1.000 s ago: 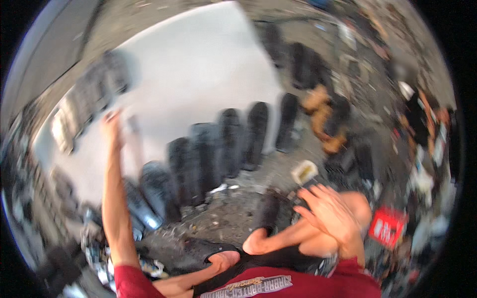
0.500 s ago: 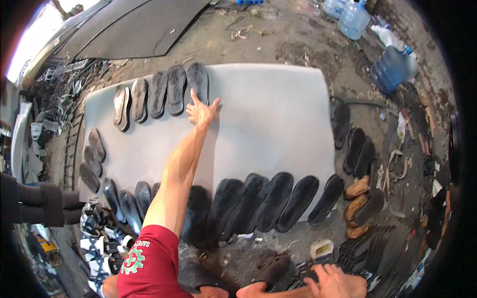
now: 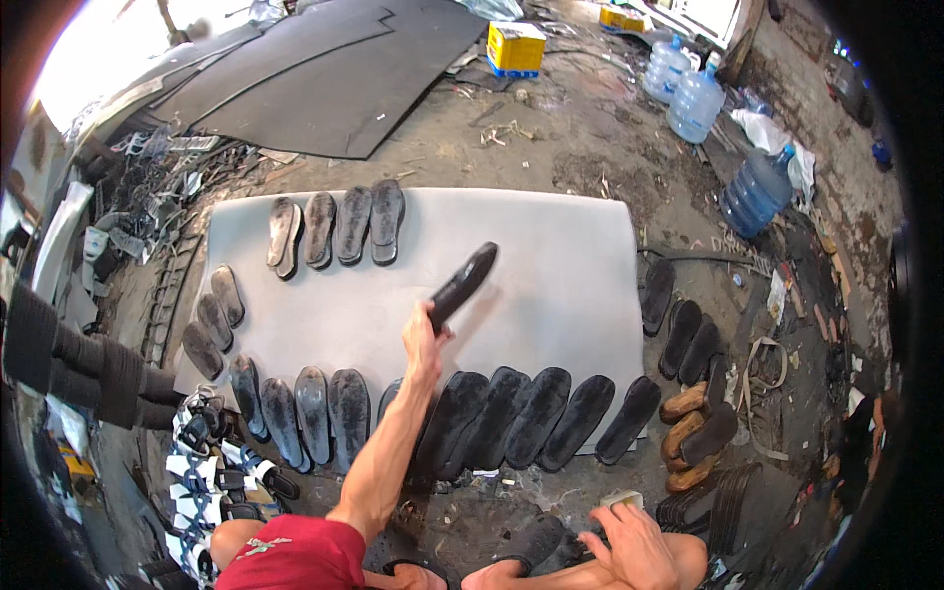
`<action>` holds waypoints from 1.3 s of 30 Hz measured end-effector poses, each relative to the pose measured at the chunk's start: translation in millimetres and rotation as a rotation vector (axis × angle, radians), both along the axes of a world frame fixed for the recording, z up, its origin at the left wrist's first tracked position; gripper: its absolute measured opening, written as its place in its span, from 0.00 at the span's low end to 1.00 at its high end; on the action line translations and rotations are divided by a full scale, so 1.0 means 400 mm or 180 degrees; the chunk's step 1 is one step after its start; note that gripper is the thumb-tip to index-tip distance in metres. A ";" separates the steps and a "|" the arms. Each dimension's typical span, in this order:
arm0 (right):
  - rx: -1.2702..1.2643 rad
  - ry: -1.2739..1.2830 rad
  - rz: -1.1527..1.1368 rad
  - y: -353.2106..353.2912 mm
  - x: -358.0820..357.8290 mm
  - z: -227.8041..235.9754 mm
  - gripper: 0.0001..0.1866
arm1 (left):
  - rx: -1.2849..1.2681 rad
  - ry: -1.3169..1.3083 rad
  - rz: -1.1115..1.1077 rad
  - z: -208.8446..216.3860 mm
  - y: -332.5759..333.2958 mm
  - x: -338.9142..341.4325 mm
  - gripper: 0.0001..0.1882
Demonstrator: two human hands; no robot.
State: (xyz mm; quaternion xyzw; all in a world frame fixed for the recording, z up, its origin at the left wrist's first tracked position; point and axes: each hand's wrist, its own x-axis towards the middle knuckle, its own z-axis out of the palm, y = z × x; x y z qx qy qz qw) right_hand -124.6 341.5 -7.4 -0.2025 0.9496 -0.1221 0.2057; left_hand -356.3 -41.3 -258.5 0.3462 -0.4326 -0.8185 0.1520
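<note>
My left hand [image 3: 425,339] is closed around the near end of a dark shoe sole [image 3: 464,287], tilted above a pale grey sheet [image 3: 551,315] on the ground. Beyond it, several worn soles [image 3: 352,224] stand in a row along the sheet's far edge. Nearer me, a row of black soles [image 3: 539,418] lies along the near edge, partly hidden by my left forearm. My right hand [image 3: 629,546] is by my right knee with its fingers apart, holding nothing. It overlaps a small cream container [image 3: 621,500]; whether they touch I cannot tell.
Strapped black-and-white sandals [image 3: 202,482] pile up at near left. More soles [image 3: 678,334] and brown wooden-looking foot forms [image 3: 683,438] lie right of the sheet. Large blue water bottles [image 3: 757,192], a yellow box [image 3: 514,49] and a dark sheet [image 3: 305,79] lie farther off.
My left hand has taken the rightmost sole from the far row and drawn it back toward me over the sheet. The view has tilted up. My right hand's fingers have shifted toward the cream container.
</note>
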 end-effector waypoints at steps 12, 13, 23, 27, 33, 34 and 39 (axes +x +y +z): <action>-0.2643 -0.0050 0.0177 -0.040 0.045 0.080 0.36 | -0.2128 0.1447 -0.3454 0.647 0.018 0.703 0.25; -0.2593 -0.0488 0.0634 -0.042 0.051 0.039 0.39 | -0.1501 0.1011 -0.3725 0.679 0.012 0.738 0.24; -0.4513 -0.4065 0.0118 -0.180 0.399 -0.171 0.48 | -0.0676 0.0158 -0.4795 0.612 -0.044 0.868 0.30; -0.3738 -0.4013 -0.0743 -0.159 0.404 -0.167 0.36 | -0.0873 0.0216 -0.4372 0.607 -0.017 0.871 0.40; -0.3856 -0.1890 -0.1853 -0.100 0.344 -0.123 0.16 | 0.0493 0.1861 -0.2573 0.527 -0.053 0.910 0.40; -0.4038 -0.1715 -0.2070 -0.083 0.329 -0.114 0.15 | 0.0810 0.2060 -0.2219 0.547 -0.050 0.909 0.40; -0.5669 -0.1607 -0.1524 -0.047 0.265 -0.030 0.29 | 0.1403 0.2364 -0.0833 0.562 -0.065 0.930 0.42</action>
